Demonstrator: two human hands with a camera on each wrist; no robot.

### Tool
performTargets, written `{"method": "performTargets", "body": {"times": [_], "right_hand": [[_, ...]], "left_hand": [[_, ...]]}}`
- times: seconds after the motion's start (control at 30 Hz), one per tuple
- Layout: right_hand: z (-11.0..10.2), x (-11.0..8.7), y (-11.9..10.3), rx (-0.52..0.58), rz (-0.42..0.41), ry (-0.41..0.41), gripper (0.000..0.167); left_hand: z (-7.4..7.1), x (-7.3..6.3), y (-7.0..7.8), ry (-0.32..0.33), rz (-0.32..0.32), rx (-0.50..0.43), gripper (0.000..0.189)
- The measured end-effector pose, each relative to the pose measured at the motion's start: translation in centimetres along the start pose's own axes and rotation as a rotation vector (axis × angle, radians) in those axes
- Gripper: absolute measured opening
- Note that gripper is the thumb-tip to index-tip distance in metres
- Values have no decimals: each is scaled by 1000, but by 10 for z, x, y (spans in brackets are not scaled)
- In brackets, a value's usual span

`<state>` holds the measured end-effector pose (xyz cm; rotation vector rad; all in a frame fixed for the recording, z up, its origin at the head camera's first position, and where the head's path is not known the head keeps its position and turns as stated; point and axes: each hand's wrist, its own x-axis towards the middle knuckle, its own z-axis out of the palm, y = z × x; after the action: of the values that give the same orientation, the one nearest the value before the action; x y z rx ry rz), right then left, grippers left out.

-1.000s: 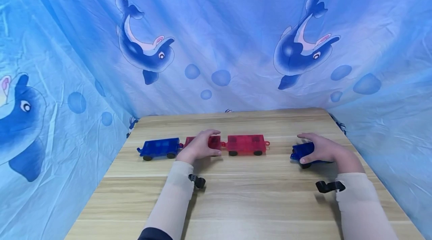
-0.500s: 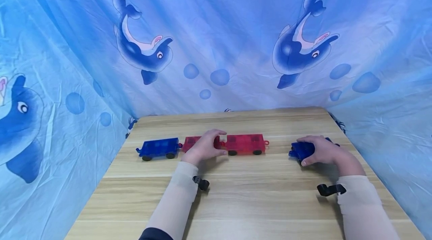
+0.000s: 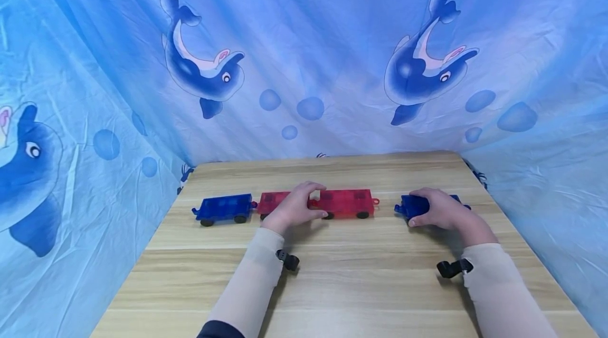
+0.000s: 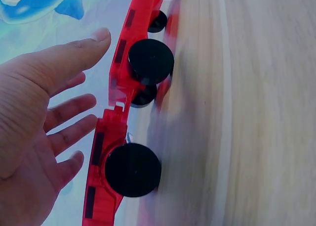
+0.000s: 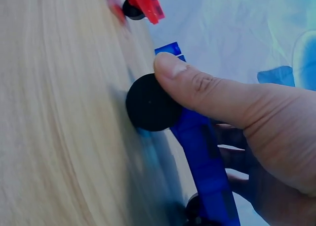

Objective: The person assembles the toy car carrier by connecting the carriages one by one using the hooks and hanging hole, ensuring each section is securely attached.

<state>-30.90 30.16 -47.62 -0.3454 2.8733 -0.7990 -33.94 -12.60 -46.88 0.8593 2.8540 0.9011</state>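
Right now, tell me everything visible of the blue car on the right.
The blue car looks plastic, with a flat top, black wheels and couplings at both ends. The right grip holds it upright, thumb on its near side, partly hiding it. It is right of the nearest red car, with a gap between.

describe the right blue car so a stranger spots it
On the wooden table, find the row of toy cars, follow it right, past a gap, to the person's right hand. The blue car is the one gripped there. Unlike the other blue car at the row's left end, it stands apart.
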Motion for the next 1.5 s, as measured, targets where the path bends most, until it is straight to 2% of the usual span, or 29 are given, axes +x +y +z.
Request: {"method": "performTargets", "body": {"times": [0.3,0.53,0.73,1.0,1.3,1.5], "right_hand": [[3,7,-5,8,4,5,101],[5,17,-8,-10,7,-2,100],[7,22,-10,2,7,-5,99],[6,27,-13,2,15,-6,98],[5,29,-14,20,50,-16,98],[5,30,-14,28,56,-13,98]], "left_hand": [[6,14,13,0,53,16,73],[9,26,28,1,26,85,81],[19,38,35,-7,45,132,84],[34,48,42,-27,72,176,85],[46,58,51,-32,57,222,90],[51,64,59,-62,40,244,93]]}}
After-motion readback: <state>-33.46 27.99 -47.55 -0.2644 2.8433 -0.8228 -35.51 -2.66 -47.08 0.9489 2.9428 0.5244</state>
